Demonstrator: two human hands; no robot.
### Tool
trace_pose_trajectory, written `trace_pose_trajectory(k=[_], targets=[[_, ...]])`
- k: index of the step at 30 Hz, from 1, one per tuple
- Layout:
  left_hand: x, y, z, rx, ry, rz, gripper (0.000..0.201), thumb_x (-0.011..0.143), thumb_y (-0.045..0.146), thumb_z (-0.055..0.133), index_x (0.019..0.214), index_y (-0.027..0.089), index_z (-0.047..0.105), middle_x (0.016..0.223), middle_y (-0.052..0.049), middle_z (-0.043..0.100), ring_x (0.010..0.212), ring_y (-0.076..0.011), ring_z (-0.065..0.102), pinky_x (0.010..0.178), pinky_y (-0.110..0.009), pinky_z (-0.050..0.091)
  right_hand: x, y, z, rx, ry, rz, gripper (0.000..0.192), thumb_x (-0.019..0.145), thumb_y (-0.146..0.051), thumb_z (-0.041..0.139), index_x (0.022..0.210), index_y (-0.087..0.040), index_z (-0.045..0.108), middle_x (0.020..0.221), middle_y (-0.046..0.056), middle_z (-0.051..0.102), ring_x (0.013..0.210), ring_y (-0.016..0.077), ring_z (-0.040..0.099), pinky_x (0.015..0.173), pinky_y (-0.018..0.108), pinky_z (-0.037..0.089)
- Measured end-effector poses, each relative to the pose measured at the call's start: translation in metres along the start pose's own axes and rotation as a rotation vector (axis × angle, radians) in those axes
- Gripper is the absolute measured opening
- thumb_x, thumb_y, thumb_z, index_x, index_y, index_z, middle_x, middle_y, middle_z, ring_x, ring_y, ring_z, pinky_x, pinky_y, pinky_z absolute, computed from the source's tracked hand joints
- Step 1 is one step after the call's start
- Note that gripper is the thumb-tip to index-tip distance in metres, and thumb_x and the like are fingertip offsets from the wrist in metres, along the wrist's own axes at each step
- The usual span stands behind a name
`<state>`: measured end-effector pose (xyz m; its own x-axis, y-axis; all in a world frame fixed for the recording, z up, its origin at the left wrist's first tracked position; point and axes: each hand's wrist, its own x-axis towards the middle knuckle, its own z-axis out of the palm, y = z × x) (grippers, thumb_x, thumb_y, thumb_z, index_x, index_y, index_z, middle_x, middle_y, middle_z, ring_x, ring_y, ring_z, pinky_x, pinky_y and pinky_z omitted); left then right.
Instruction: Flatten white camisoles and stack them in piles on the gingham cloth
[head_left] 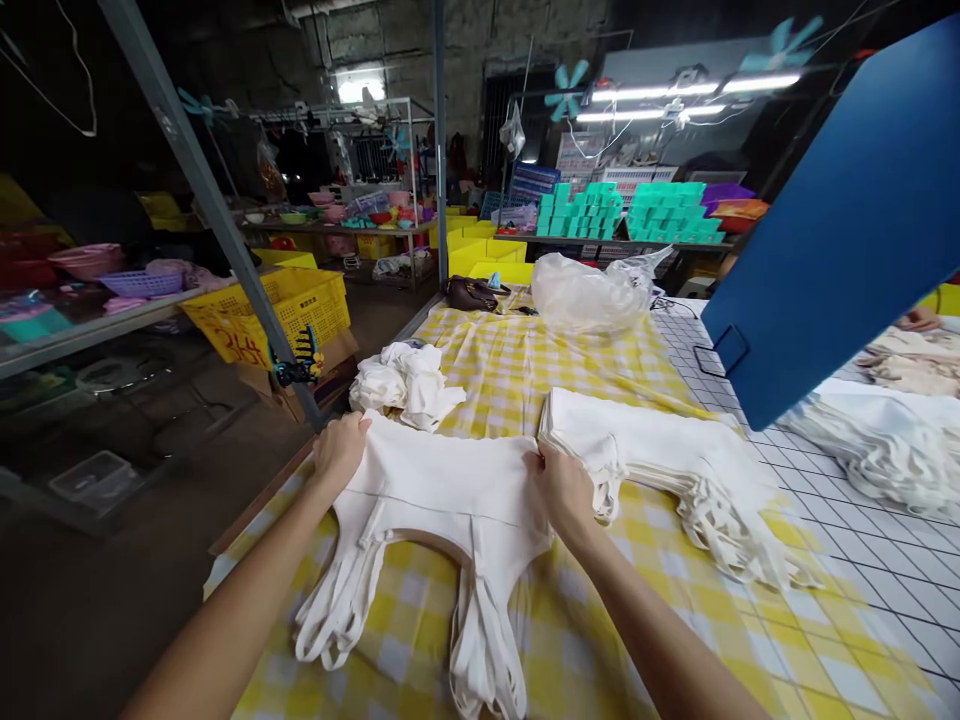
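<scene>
I see my left hand [341, 447] lying flat on the left edge of a white cloth bag [442, 490], fingers together and pressed down on the fabric rather than gripping it. My right hand [561, 487] sits at the bag's right edge, fingers curled over the cloth; it looks like a light pinch on the hem, though I cannot tell how much fabric is caught between the fingers.

The bag lies spread on the yellow checked tablecloth [525, 370], just in front of me, between my two hands. It is off-white, plain, smooth across the body with a faint seam line running across it. Its lower edge is cut in curves, and long white straps [480, 640] hang from it toward me: one bundle at the left, one in the middle, loosely looped and slightly twisted.

Just beside my right hand lies a stack of the same white bags [660, 450], fanned out with their straps trailing to the right. Behind my left hand sits a crumpled white heap of cloth [409, 382]. Farther back on the table rest a clear plastic bag [589, 290] and a small dark pouch [471, 293]. A blue board [840, 230] tilts over the right side, above a white gridded surface [862, 560].
</scene>
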<state>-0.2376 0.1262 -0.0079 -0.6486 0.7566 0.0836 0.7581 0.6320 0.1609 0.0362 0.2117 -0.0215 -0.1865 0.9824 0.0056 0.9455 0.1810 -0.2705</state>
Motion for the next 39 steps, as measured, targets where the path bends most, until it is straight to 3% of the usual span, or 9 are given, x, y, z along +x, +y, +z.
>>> trace_pose_trajectory(k=[5, 10, 12, 18, 22, 25, 30, 34, 39], targets=[[0.007, 0.0, 0.017, 0.102, 0.0, 0.073, 0.042, 0.091, 0.037, 0.024, 0.11, 0.016, 0.056, 0.09, -0.016, 0.066, 0.085, -0.0277, 0.063, 0.066, -0.033, 0.044, 0.002, -0.002, 0.019, -0.112, -0.002, -0.041, 0.029, 0.09, -0.03, 0.033, 0.095, -0.017, 0.058, 0.083, 0.013, 0.066, 0.076, 0.0228, 0.063, 0.063, 0.03, 0.038], [-0.004, 0.001, 0.016, 0.197, 0.241, 0.213, 0.044, 0.089, 0.038, 0.032, 0.116, 0.009, 0.051, 0.106, -0.02, 0.059, 0.097, -0.0303, 0.056, 0.078, -0.039, 0.043, 0.0, 0.001, 0.018, -0.152, -0.007, -0.036, 0.028, 0.09, -0.026, 0.03, 0.105, -0.017, 0.053, 0.083, 0.011, 0.066, 0.077, 0.0219, 0.063, 0.066, 0.03, 0.04], [-0.01, 0.001, 0.016, 0.162, 0.287, 0.294, 0.045, 0.088, 0.037, 0.035, 0.122, 0.01, 0.047, 0.116, -0.019, 0.055, 0.108, -0.0302, 0.05, 0.087, -0.04, 0.04, 0.0, 0.0, 0.016, -0.159, -0.021, -0.023, 0.028, 0.09, -0.025, 0.03, 0.105, -0.018, 0.052, 0.085, 0.011, 0.066, 0.078, 0.0218, 0.063, 0.067, 0.031, 0.039], [-0.013, -0.006, 0.033, 0.069, -0.087, 0.448, 0.045, 0.086, 0.033, 0.038, 0.126, 0.018, 0.048, 0.14, -0.009, 0.039, 0.132, -0.0283, 0.027, 0.106, -0.048, 0.022, 0.002, 0.005, 0.018, -0.112, 0.037, -0.025, 0.028, 0.089, -0.025, 0.033, 0.111, -0.017, 0.049, 0.086, 0.009, 0.066, 0.077, 0.0204, 0.061, 0.064, 0.029, 0.038], [-0.021, -0.008, 0.03, 0.015, -0.057, 0.458, 0.049, 0.088, 0.035, 0.033, 0.131, 0.016, 0.043, 0.143, -0.01, 0.032, 0.135, -0.0263, 0.021, 0.109, -0.05, 0.01, -0.005, 0.018, 0.016, -0.009, 0.199, -0.044, 0.035, 0.088, -0.016, 0.031, 0.121, -0.016, 0.043, 0.106, 0.01, 0.061, 0.088, 0.0192, 0.058, 0.067, 0.028, 0.039], [-0.034, -0.005, 0.024, -0.06, -0.13, 0.499, 0.051, 0.088, 0.041, 0.028, 0.133, 0.02, 0.04, 0.144, -0.007, 0.029, 0.136, -0.0252, 0.017, 0.108, -0.051, 0.009, -0.019, 0.024, 0.016, -0.031, 0.29, -0.166, 0.038, 0.089, -0.015, 0.029, 0.122, -0.016, 0.047, 0.112, 0.011, 0.057, 0.098, 0.0211, 0.054, 0.074, 0.031, 0.04], [-0.05, 0.002, 0.029, -0.078, -0.336, 0.501, 0.051, 0.088, 0.048, 0.026, 0.133, 0.027, 0.039, 0.146, -0.003, 0.024, 0.136, -0.0236, 0.017, 0.108, -0.052, 0.007, -0.04, 0.027, 0.031, -0.047, 0.124, -0.561, 0.04, 0.092, -0.031, 0.03, 0.126, -0.024, 0.049, 0.133, 0.006, 0.048, 0.122, 0.0217, 0.04, 0.099, 0.04, 0.029], [-0.051, 0.004, 0.029, -0.058, -0.379, 0.49, 0.055, 0.086, 0.05, 0.026, 0.136, 0.027, 0.034, 0.147, -0.003, 0.019, 0.137, -0.0219, 0.012, 0.108, -0.049, 0.005, -0.042, 0.03, 0.042, -0.022, 0.004, -0.543, 0.044, 0.092, -0.035, 0.028, 0.132, -0.025, 0.042, 0.141, 0.002, 0.036, 0.131, 0.0197, 0.028, 0.106, 0.044, 0.018], [-0.047, 0.004, 0.014, -0.055, -0.464, 0.496, 0.056, 0.084, 0.049, 0.027, 0.135, 0.026, 0.035, 0.146, -0.005, 0.021, 0.136, -0.0241, 0.015, 0.107, -0.053, 0.008, -0.046, 0.036, 0.032, 0.034, 0.009, -0.566, 0.043, 0.091, -0.035, 0.03, 0.13, -0.024, 0.044, 0.141, 0.003, 0.037, 0.131, 0.0188, 0.028, 0.107, 0.043, 0.016]])
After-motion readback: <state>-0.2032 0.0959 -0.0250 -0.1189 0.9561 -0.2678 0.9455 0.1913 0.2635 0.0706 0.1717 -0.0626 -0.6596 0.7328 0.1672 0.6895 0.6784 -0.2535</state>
